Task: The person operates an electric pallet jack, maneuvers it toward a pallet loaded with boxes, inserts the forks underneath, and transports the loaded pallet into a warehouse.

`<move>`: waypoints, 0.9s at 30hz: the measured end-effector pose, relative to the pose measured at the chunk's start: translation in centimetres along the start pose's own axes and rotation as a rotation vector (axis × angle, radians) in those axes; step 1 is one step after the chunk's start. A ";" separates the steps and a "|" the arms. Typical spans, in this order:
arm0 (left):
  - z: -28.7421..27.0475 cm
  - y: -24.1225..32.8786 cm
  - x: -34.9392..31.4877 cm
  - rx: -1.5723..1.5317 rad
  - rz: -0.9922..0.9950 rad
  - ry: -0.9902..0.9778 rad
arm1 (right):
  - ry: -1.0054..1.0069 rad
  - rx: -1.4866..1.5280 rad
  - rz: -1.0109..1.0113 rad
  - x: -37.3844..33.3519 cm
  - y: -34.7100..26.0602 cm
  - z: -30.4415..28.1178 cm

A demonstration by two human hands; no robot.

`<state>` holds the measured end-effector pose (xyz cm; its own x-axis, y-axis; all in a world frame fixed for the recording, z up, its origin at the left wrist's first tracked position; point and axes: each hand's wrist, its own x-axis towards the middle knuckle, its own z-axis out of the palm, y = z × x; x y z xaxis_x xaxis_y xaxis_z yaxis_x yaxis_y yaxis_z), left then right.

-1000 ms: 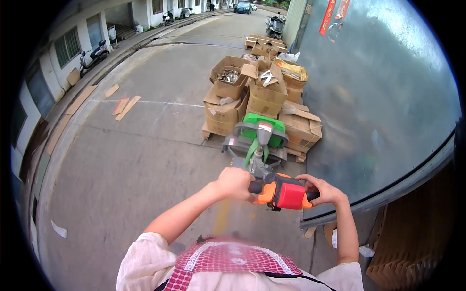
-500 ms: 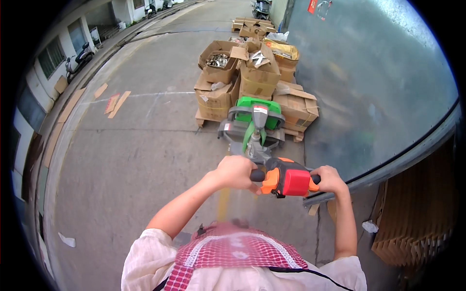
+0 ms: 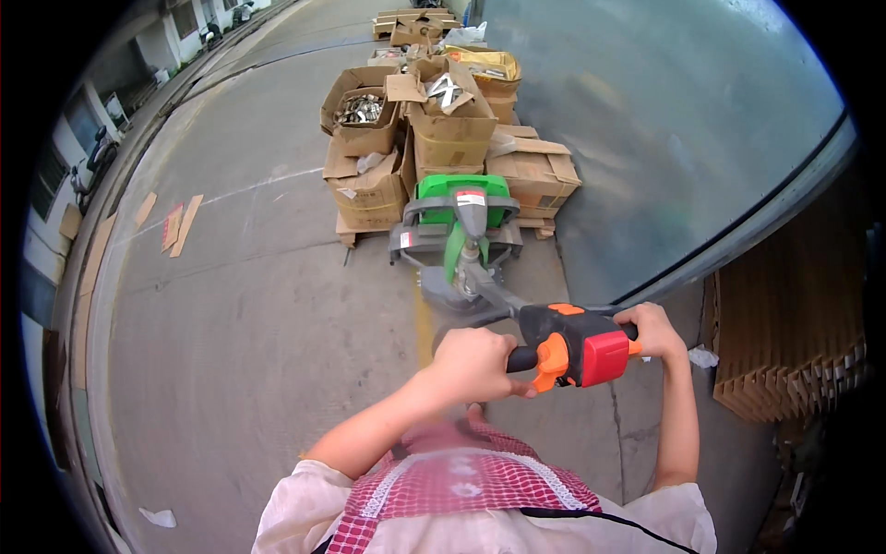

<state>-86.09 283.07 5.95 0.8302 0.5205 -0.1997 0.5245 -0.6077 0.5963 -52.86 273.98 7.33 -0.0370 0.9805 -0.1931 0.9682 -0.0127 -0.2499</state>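
Observation:
My left hand is wrapped round the black left grip of an electric pallet truck's steering handle, its thumb by the orange lever. On the far side of the handle, my right hand closes over the other grip. The handle head is dark grey with orange levers and a red end. A grey arm runs from it to the truck body, which has a green cover. Beyond the body, open cardboard boxes are stacked on a wooden pallet; one holds small metal parts. The truck's forks are hidden.
A large grey metal panel stands close on the right, with a stack of flattened cardboard near its lower edge. Cardboard strips lie on the concrete at left. More pallets stand farther off; scooters line the left building.
The handle and both hands have moved right and slightly nearer in view, and the handle is angled more to the truck. Truck and boxes appear farther left. Both hands keep their grip.

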 end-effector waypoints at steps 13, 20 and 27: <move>-4.9 -2.0 1.2 -0.016 0.131 0.240 | -0.416 0.329 -0.064 5.4 -0.1 -5.2; -2.1 0.1 -0.1 0.091 -0.134 0.152 | -0.220 0.023 -0.145 2.2 -1.2 -1.4; 0.6 -3.1 0.1 0.236 -0.240 0.028 | -0.018 -0.031 -0.011 1.4 -2.9 4.5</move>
<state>-87.51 284.70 3.64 0.6737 0.6798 -0.2898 0.7365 -0.5859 0.3380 -56.86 274.56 3.54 -0.0514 0.9768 -0.2078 0.9749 0.0040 -0.2225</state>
